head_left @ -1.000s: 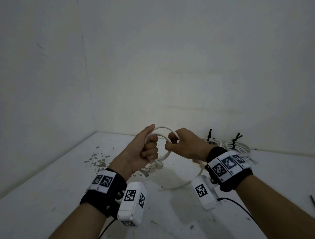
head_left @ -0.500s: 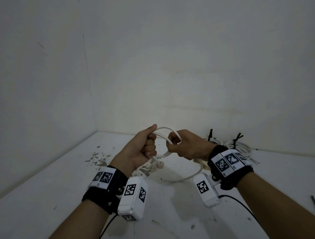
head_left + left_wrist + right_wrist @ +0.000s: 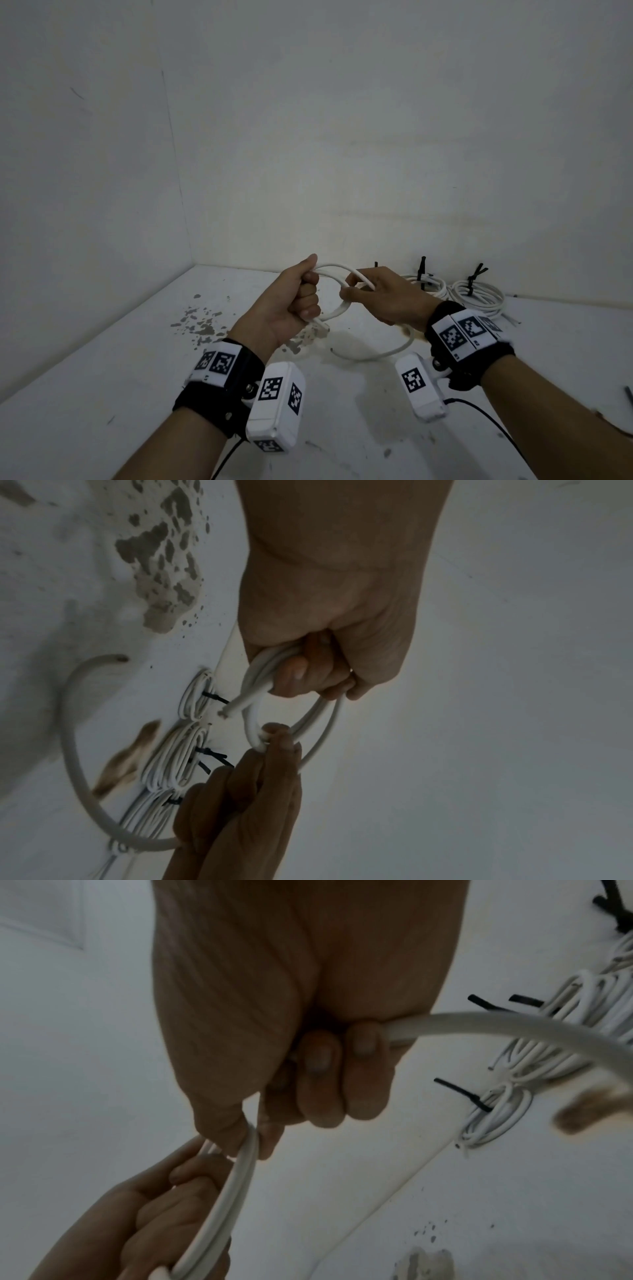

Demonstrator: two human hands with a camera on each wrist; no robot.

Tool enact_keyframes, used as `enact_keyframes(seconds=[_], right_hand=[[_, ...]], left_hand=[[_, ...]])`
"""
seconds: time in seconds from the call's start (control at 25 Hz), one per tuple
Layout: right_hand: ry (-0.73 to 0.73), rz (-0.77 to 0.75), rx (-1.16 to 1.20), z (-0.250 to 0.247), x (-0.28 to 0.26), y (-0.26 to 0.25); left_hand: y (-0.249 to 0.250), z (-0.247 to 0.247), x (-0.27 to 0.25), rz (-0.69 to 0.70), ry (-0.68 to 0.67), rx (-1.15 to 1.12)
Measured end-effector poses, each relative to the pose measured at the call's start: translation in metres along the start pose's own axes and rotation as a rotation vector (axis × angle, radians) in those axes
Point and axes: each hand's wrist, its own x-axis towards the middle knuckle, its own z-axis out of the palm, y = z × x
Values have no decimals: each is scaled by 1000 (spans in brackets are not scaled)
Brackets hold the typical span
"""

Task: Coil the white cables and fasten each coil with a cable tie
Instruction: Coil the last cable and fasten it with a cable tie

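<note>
Both hands [image 3: 294, 305] [image 3: 387, 298] grip one white cable [image 3: 337, 310] coil.

No readable text; only coded square markers on wristbands [image 3: 219, 361].

Your head camera looks forward and down at tabletop [image 3: 102, 377] corner. Wrist cameras sit close under each palm, looking along fingers. All three views share cable [image 3: 337, 270] loop and tied coils [image 3: 171, 761] by wall.

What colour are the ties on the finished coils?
Black ties on white coils, clearest in the right wrist view.
</note>
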Motion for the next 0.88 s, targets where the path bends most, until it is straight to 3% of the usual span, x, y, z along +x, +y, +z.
enact_keyframes(seconds=[0.28, 0.48, 0.6, 0.72, 0.8, 0.88], right_hand=[[132, 85, 80, -29, -21, 39], [40, 201, 131, -20, -27, 61], [81, 199, 239, -14, -30, 61], [160, 7, -106, -5, -27, 43], [123, -123, -348, 0, -25, 22], [44, -163, -461, 1, -24, -4]], left_hand=[[13, -19, 10, -15, 47, -262], [20, -23, 19, 53, 95, -566], [24, -31, 24, 130, 135, -679], [24, -38, 32, 225, 150, -724], [24, -41, 37, 263, 149, -731], [23, -40, 40, 288, 142, -742]])
